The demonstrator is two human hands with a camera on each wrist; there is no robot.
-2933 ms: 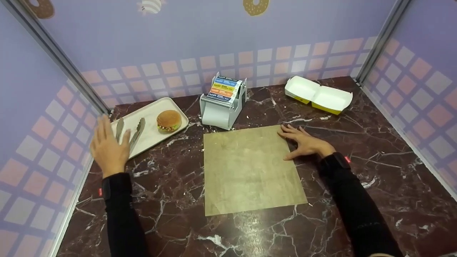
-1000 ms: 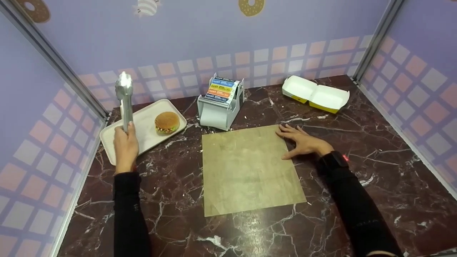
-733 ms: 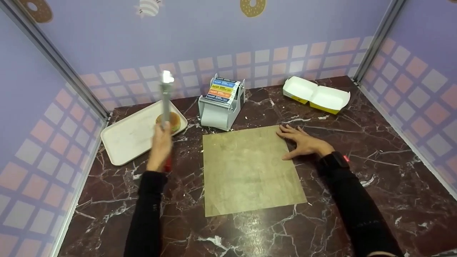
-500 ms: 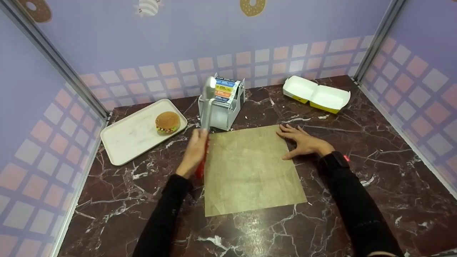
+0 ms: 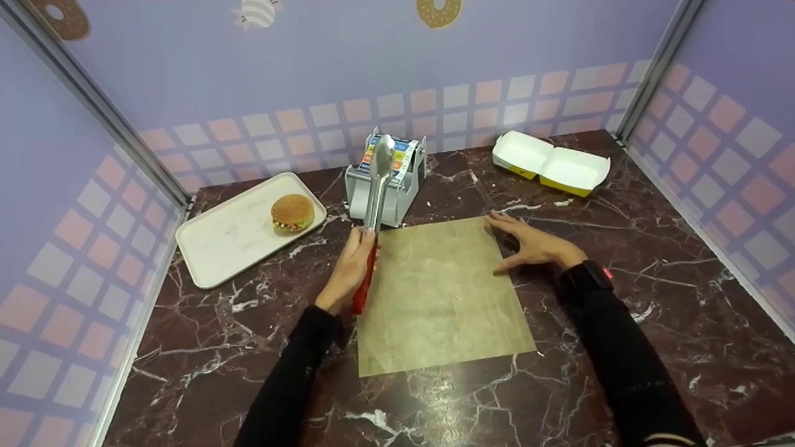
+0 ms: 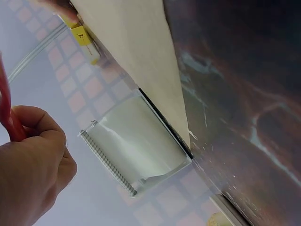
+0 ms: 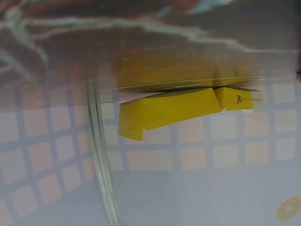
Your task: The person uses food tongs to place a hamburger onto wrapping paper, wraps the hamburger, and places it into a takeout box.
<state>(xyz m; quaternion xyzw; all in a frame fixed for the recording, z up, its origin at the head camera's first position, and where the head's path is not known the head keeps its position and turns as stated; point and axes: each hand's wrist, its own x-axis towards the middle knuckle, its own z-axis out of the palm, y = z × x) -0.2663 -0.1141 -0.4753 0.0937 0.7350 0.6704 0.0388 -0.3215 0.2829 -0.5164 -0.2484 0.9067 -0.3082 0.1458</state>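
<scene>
My left hand (image 5: pixel 351 267) grips a pair of metal tongs (image 5: pixel 376 198) by the red handle, over the left edge of a square brown paper sheet (image 5: pixel 444 298). The tongs point up and away, their head in front of the label dispenser (image 5: pixel 402 202). In the left wrist view, the left hand (image 6: pixel 37 160) has its fingers curled round the red handle (image 6: pixel 16 127). My right hand (image 5: pixel 534 244) is spread at the sheet's upper right edge, holding nothing. A hamburger (image 5: pixel 292 214) sits on the right end of a cream tray (image 5: pixel 227 248).
An open white and yellow burger box (image 5: pixel 574 169) stands at the back right; its yellow outside (image 7: pixel 178 107) shows in the right wrist view. Behind the dark marbled table (image 5: pixel 435 410) rises a purple wall (image 5: pixel 348 56), with side walls left and right.
The tongs, earlier lying on the tray, have been picked up by my left hand and carried right, past the hamburger, to the paper's left edge. My right hand has barely moved.
</scene>
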